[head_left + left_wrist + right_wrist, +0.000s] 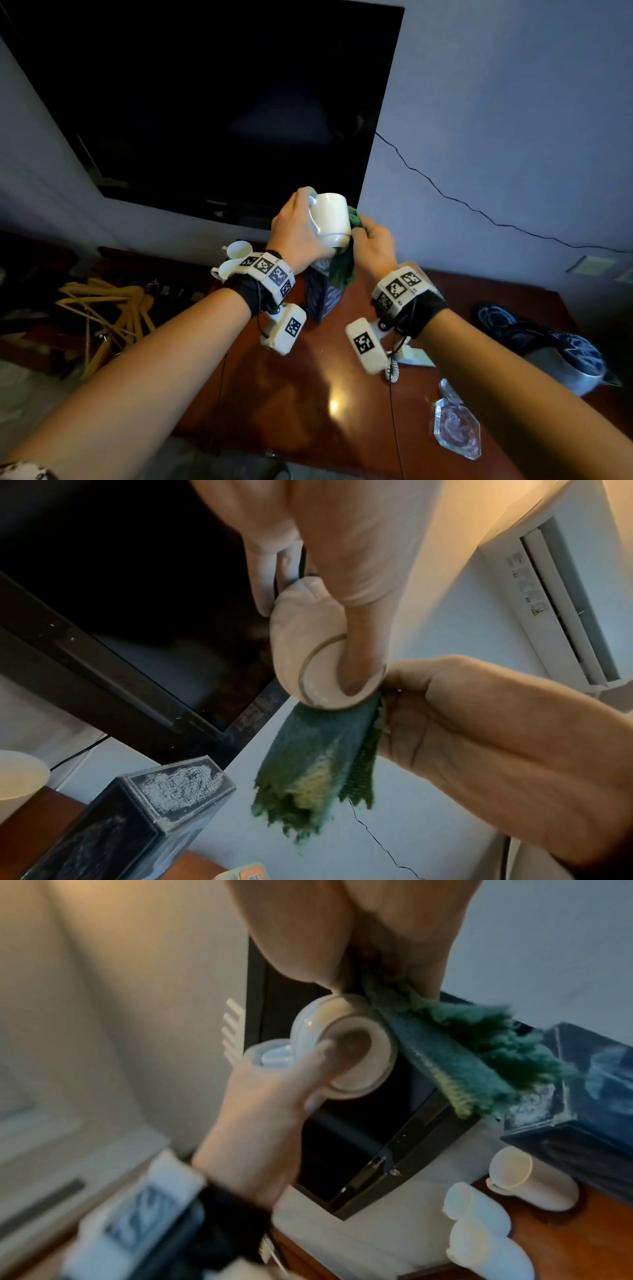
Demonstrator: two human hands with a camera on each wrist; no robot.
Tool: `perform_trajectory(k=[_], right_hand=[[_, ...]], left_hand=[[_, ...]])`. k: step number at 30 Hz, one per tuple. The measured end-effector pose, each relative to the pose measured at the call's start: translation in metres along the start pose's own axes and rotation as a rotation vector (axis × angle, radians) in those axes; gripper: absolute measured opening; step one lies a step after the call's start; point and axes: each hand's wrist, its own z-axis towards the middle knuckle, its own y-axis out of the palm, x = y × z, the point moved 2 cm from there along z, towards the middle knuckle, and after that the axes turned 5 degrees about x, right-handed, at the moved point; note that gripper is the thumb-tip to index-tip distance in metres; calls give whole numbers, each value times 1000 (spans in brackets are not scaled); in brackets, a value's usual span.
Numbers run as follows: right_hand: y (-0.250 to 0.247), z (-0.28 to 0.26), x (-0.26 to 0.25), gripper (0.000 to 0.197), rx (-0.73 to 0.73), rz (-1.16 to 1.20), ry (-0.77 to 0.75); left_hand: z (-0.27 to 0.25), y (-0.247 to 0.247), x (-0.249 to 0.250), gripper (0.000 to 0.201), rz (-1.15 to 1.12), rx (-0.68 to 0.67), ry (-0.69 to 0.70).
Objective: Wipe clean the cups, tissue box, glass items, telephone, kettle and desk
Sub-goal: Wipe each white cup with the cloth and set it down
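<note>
Above the back edge of the desk (pixel 342 359), in front of the television (pixel 205 102), the left hand (pixel 298 233) holds a white cup (pixel 330 216) tilted on its side, thumb pressed against the foot ring. The right hand (pixel 373 243) has its fingers closed on a green cloth (pixel 346 267), which lies against the cup's far side with its loose end hanging down.

Step in hand, as judged: wiping this cup's outer wall and base. The next move calls for turning the cup under the cloth, then setting it down beside the other cups (pixel 496 1204) near the desk's back left corner.

Clearances: the tissue box (pixel 322 298) stands directly below the hands. The kettle (pixel 561 359) stands at the right edge, the glass ashtray (pixel 457 428) near the front edge. The telephone (pixel 416 354) is mostly hidden behind the right wrist. The desk's centre offers open room; a lowered cup must avoid the tissue box.
</note>
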Motion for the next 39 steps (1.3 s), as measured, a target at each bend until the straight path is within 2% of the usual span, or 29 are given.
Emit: perform_trajectory(k=[3,6,8,12,15,20,24,27,33,36,39], right_hand=[[2,-23,-9,53,-33,-170,-199],[9,-37,-7,55,-119,-288,-464],[12,-36,-2,53,-165,-359,-569],[8,-20,-4,52,-183,-366,-583],[7,-7,-16,54,-203,-393,-567],[12,-22,-10,53,-278,-424,-635],[7,-23,-8,51,-272,-402,-653],[10,-14,-14,51,-241,-378,-578],[14,3,-27,49,-226,-149,-269],[16,13,-25,42,-224,49,-39],[7,18,-21,30,-182,327,266]], left_hand=[[4,-1,0,75,41,30,-42],[8,0,-1,62,91,39,-72],[9,1,-2,56,119,31,-72],[10,3,5,63,126,-14,-24],[7,7,9,61,127,-49,30],[13,3,4,42,148,14,-37],[13,3,4,50,134,20,-13],[11,1,7,50,96,25,-7],[2,4,6,73,55,-11,4],[-2,6,3,80,78,-19,39],[-6,7,-3,88,123,-32,56]])
